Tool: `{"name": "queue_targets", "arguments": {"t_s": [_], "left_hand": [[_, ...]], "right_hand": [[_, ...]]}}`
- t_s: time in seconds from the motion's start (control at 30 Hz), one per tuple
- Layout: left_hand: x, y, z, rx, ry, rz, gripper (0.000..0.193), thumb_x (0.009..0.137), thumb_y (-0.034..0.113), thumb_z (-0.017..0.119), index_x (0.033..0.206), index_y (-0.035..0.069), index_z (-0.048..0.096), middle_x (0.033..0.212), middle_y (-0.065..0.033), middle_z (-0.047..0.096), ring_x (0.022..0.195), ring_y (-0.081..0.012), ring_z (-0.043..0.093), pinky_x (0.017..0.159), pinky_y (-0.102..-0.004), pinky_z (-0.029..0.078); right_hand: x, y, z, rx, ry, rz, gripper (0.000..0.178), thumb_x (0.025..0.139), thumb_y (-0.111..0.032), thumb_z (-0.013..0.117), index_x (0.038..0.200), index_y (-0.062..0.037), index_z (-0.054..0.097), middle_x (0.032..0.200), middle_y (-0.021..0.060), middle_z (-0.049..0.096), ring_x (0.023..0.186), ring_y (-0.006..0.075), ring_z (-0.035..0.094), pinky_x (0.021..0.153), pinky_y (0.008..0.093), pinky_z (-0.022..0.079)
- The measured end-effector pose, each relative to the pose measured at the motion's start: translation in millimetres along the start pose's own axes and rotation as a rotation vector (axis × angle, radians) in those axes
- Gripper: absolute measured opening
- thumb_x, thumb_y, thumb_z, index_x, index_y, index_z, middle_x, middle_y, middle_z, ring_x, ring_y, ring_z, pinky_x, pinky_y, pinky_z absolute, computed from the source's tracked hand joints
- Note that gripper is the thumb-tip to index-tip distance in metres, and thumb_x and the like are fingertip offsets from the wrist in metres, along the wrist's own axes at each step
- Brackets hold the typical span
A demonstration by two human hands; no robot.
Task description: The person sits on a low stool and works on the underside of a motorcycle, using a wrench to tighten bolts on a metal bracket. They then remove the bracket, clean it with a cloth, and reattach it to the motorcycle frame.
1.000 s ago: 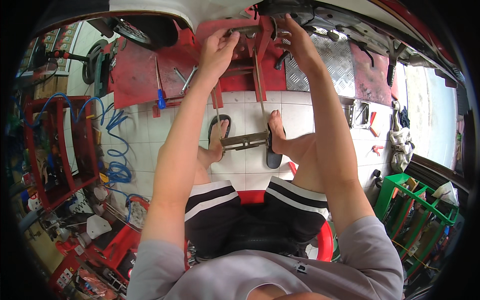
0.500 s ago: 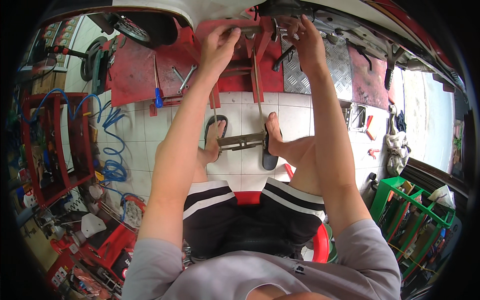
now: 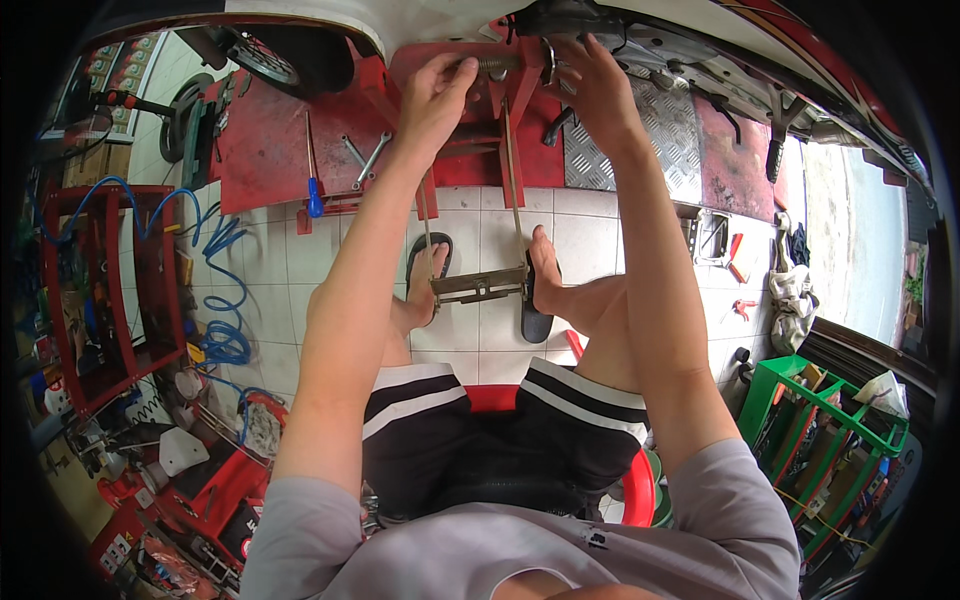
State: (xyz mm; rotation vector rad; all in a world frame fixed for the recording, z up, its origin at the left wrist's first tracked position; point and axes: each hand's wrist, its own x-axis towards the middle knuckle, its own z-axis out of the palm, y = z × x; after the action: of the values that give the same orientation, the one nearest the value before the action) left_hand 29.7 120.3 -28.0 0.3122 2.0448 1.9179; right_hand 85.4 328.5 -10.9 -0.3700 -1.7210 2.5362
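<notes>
A coil spring [image 3: 494, 63] lies crosswise between the uprights of a red metal stand [image 3: 531, 75], in front of the vehicle's pale underside. My left hand [image 3: 436, 97] is closed around the spring's left end, thumb against it; the fingers partly hide what they grip. At the spring's right side, beyond the upright, is a shiny metal handle [image 3: 548, 62]. Beside this handle my right hand [image 3: 602, 98] reaches up with fingers stretched out and apart; whether the fingertips touch it is hard to see. Two thin rods run from the stand down to a metal crossbar pedal [image 3: 480, 284] between my feet.
On the red platform [image 3: 262, 140] lie a blue-handled screwdriver [image 3: 315, 195] and two wrenches [image 3: 372, 160]. A coiled blue air hose [image 3: 228, 340] and a red rack [image 3: 120, 290] stand left. A green tool rack [image 3: 780, 385] is at right, and a motorcycle wheel [image 3: 280, 60] far left.
My right hand has shifted slightly left, closer to the shiny handle, and its fingers have moved. My left hand stays at the spring's end. The view has shifted slightly.
</notes>
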Motion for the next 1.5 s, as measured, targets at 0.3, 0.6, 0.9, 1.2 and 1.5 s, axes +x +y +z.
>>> {"name": "queue_targets", "arguments": {"t_s": [0.3,0.6,0.9,1.2,1.5], "left_hand": [[0.8,-0.7,0.2,0.012,0.009,-0.001,0.034,0.100,0.033,0.059,0.117,0.005,0.064,0.102,-0.0013,0.070,0.083,-0.0108,0.065,0.068,-0.0248,0.046],[0.6,-1.2,1.9,-0.004,0.011,0.003,0.033,0.100,0.033,0.059,0.117,0.005,0.064,0.101,-0.0015,0.070,0.082,-0.0109,0.066,0.067,-0.0248,0.047],[-0.9,-1.3,2.2,-0.004,0.015,-0.011,0.032,0.100,0.031,0.060,0.117,0.005,0.064,0.101,-0.0021,0.070,0.082,-0.0110,0.066,0.066,-0.0243,0.047],[3.6,-8.0,-0.8,-0.073,0.065,0.065,0.028,0.099,0.028,0.061,0.111,0.003,0.064,0.091,-0.0003,0.068,0.072,-0.0069,0.062,0.059,-0.0227,0.044],[-49.2,88.1,-54.7,0.274,-0.044,0.074,0.032,0.100,0.028,0.055,0.108,-0.002,0.062,0.093,-0.0027,0.067,0.078,-0.0148,0.060,0.073,-0.0322,0.050]], "right_hand": [[2.7,2.8,-2.8,0.045,0.028,0.037,0.056,0.101,-0.048,0.041,0.132,-0.0043,0.058,0.135,0.0106,0.060,0.116,0.0249,0.054,0.100,0.0455,0.042],[7.1,4.9,-3.6,0.082,0.115,0.036,0.054,0.100,-0.046,0.041,0.125,-0.0050,0.064,0.131,0.0110,0.063,0.117,0.0244,0.054,0.101,0.0466,0.041],[1.7,1.5,0.5,0.083,0.108,0.031,0.055,0.099,-0.050,0.042,0.126,-0.0060,0.062,0.132,0.0107,0.062,0.118,0.0227,0.054,0.102,0.0420,0.040],[3.2,2.1,-9.4,0.064,0.031,-0.014,0.052,0.100,-0.046,0.039,0.117,-0.0041,0.064,0.131,0.0124,0.063,0.122,0.0249,0.053,0.102,0.0432,0.040],[-21.9,-40.7,-39.7,0.327,-0.005,-0.274,0.049,0.101,-0.045,0.037,0.099,-0.0034,0.064,0.124,0.0121,0.065,0.111,0.0303,0.061,0.098,0.0474,0.042]]}}
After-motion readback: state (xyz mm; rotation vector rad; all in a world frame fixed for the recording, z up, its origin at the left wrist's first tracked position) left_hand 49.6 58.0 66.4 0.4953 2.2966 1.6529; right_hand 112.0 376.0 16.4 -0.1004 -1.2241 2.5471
